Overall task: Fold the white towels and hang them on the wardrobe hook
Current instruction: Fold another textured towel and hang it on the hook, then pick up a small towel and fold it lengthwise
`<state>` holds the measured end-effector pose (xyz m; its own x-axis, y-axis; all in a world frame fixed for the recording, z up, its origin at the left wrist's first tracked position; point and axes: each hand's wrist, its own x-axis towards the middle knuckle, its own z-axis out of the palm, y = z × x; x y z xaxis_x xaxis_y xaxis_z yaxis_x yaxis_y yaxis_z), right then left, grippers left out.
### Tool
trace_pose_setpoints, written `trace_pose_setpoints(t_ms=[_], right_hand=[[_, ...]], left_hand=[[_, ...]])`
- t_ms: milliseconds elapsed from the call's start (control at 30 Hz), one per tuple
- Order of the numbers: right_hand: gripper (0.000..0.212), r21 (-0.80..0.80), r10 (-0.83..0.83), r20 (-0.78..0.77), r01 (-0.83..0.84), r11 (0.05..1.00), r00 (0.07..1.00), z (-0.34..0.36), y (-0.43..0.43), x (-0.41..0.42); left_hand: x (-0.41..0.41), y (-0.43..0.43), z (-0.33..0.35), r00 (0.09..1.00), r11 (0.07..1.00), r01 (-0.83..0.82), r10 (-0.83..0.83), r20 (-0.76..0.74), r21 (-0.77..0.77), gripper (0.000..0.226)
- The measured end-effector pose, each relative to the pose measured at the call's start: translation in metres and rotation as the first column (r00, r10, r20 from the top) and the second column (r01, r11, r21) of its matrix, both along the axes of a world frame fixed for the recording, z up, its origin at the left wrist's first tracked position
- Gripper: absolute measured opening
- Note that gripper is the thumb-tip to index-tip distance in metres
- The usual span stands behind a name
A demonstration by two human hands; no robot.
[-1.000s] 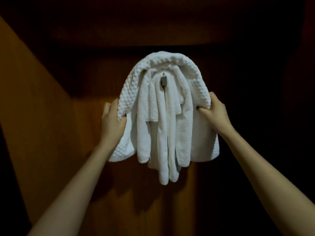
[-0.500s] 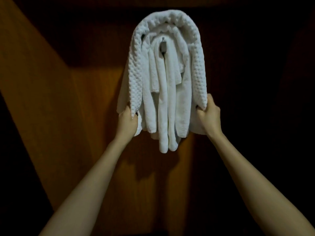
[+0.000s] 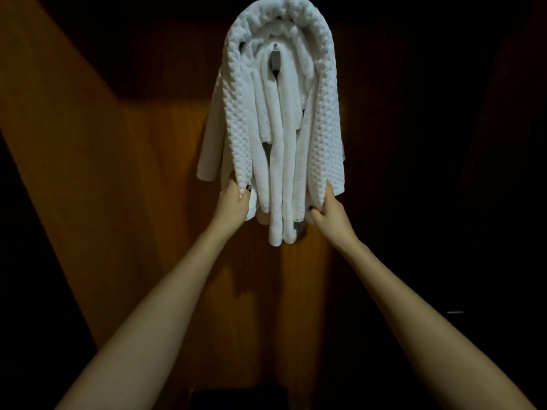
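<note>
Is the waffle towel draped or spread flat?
Draped: the waffle towel arches over the smoother towels, both ends hanging down.

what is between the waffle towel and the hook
The smooth towels already hang from the hook, filling the space around it, and the waffle towel arches over them. The left hand and right hand grip its lower ends.

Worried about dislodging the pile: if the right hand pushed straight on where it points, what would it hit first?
Likely the waffle towel, whose right hanging side the right hand pinches; depth is unclear.
</note>
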<state>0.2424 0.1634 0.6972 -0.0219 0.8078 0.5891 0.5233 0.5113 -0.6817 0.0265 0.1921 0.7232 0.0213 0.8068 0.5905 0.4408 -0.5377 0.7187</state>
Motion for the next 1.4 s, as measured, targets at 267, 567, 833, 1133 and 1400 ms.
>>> trace_pose_setpoints(t_ms=[267, 567, 833, 1133, 1400], right_hand=[[0.084, -0.049, 0.068, -0.055, -0.071, 0.996, 0.996, -0.031, -0.042, -0.002], [0.08, -0.379, 0.013, 0.325, 0.118, 0.918, 0.946, -0.074, -0.138, -0.029], [0.082, -0.575, 0.403, 0.551, -0.018, 0.818, 0.731, -0.17, -0.286, -0.137], [0.071, -0.726, 0.731, 0.597, -0.165, 0.667, 0.33, -0.275, -0.428, -0.286], [0.065, -0.779, 0.79, 0.591, -0.369, 0.506, -0.164, -0.342, -0.551, -0.425]], left_hand=[[-0.006, -0.046, -0.068, 0.994, 0.985, 0.053, -0.068, -0.09, -0.162, 0.067], [-0.056, -0.178, -0.104, 0.746, 0.97, -0.22, 0.1, -0.658, -0.102, 0.063], [-0.145, -0.373, -0.203, 0.59, 0.843, -0.467, 0.073, -0.804, -0.267, 0.065], [-0.227, -0.595, -0.32, 0.594, 0.497, -0.738, 0.158, -0.789, -0.456, 0.071], [-0.271, -0.779, -0.404, 0.598, 0.052, -0.774, 0.388, -0.701, -0.632, 0.069]])
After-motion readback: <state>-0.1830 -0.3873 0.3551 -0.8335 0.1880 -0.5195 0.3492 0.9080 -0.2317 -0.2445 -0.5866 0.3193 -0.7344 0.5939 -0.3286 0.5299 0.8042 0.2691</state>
